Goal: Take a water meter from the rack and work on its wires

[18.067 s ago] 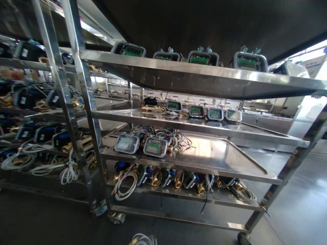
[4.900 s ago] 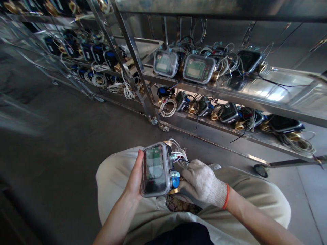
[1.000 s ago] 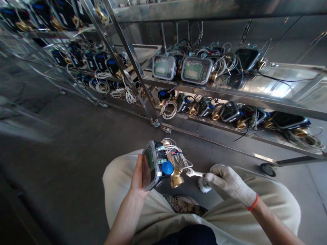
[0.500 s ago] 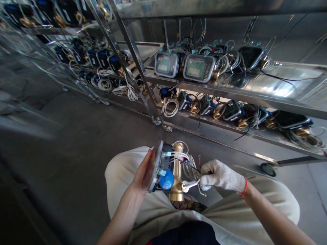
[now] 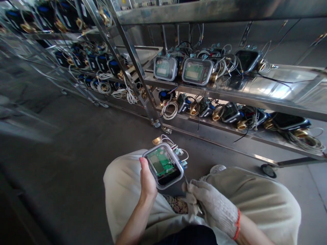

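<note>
Our bare left hand (image 5: 147,180) grips the water meter (image 5: 165,165) by its left edge, clear lid up w/ green circuit board showing, above our lap. Our gloved right hand (image 5: 209,204) is curled shut on a thin metal tool (image 5: 186,179), tip just beside the meter's lower right corner. Steel rack (image 5: 230,98) ahead w/ more meters.
</note>
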The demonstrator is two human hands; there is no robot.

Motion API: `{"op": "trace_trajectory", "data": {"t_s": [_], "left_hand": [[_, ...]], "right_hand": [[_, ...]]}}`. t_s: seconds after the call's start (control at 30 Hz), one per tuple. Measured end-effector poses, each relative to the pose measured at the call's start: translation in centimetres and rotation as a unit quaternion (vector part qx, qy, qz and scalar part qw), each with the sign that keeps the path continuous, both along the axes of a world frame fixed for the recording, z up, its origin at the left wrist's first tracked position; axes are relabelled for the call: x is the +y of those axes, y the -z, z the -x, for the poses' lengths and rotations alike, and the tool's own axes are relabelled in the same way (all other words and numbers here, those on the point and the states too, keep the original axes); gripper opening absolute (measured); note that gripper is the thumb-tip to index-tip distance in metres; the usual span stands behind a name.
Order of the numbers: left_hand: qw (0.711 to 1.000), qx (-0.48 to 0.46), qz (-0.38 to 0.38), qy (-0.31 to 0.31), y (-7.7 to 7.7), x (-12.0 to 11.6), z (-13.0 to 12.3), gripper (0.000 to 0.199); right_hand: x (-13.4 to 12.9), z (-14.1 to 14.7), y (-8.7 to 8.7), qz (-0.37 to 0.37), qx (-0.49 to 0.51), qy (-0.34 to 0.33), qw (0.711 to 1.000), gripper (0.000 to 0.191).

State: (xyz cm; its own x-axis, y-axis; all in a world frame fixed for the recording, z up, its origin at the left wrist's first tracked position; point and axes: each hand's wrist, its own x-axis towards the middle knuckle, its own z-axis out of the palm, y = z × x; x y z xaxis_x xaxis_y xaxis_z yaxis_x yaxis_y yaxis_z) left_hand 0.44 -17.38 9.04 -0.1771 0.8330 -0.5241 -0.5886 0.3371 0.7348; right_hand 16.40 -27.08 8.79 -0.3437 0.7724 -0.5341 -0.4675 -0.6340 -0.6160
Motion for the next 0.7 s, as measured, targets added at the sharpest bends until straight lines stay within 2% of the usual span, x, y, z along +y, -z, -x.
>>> {"op": "trace_trajectory", "data": {"t_s": [0.07,0.1,0.17,0.23,0.33,0.4,0.53,0.67,0.7], "left_hand": [[1.0,0.0,0.008,-0.008,-0.9,0.9,0.9,0.055],[1.0,-0.01,0.017,0.0,-1.3,1.3,1.4,0.053],[0.998,-0.046,0.036,0.036,-1.6,1.8,2.4,0.047],[0.992,-0.086,0.056,0.071,-1.6,2.1,3.1,0.044],[0.984,-0.12,0.091,0.097,-1.4,2.1,3.3,0.044],[0.978,-0.129,0.111,0.119,-1.4,2.0,3.1,0.045],[0.967,-0.142,0.117,0.174,-1.4,1.9,2.6,0.044],[0.963,-0.144,0.127,0.186,-1.9,1.7,2.1,0.041],[0.964,-0.143,0.129,0.186,-2.1,1.6,2.0,0.041]], "right_hand": [[-0.2,-2.3,0.0,-0.097,-0.103,-0.083,0.986,0.045],[-0.2,-3.4,0.1,-0.138,-0.182,-0.111,0.967,0.048],[0.2,-5.1,0.6,-0.195,-0.344,-0.131,0.909,0.055],[1.1,-6.1,1.1,-0.24,-0.462,-0.132,0.844,0.057],[2.4,-6.9,1.4,-0.317,-0.548,-0.143,0.761,0.054],[2.9,-7.2,1.2,-0.366,-0.563,-0.15,0.725,0.052],[3.5,-7.6,0.7,-0.421,-0.539,-0.163,0.711,0.051],[4.3,-7.5,0.5,-0.453,-0.537,-0.166,0.692,0.049],[4.4,-7.4,0.5,-0.452,-0.534,-0.159,0.696,0.049]]}}
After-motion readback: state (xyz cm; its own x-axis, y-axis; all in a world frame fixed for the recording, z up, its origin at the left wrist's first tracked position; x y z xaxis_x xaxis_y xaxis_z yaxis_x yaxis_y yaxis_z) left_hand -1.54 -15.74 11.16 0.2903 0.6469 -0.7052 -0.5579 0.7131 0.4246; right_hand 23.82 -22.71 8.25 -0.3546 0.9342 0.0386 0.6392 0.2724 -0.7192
